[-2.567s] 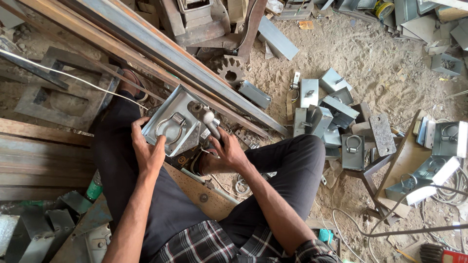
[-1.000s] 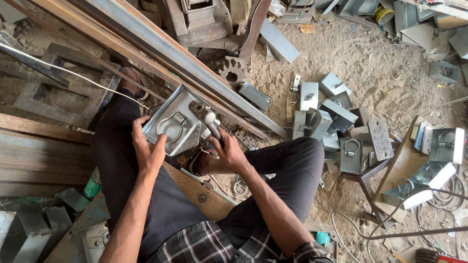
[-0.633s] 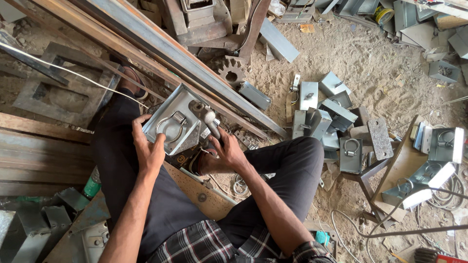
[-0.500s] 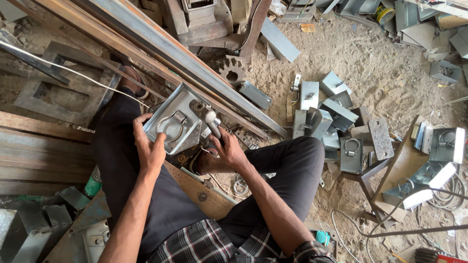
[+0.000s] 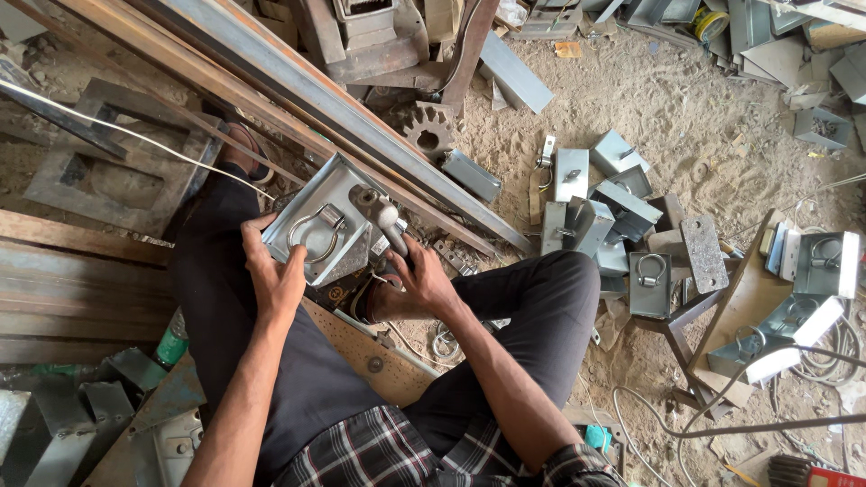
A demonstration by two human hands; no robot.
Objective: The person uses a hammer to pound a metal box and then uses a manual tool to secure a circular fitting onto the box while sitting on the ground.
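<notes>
Nothing has shifted: left hand (image 5: 275,281) grips the metal plate (image 5: 327,227), right hand (image 5: 417,280) apparently clasps the handle (image 5: 391,219)

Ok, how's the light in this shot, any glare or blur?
Head view: even daylight, soft shadows, everything sharp; the metal plate held by the left hand and right hand looks pale but readable; strongest glare is on the white-edged boxes at the right.
</notes>
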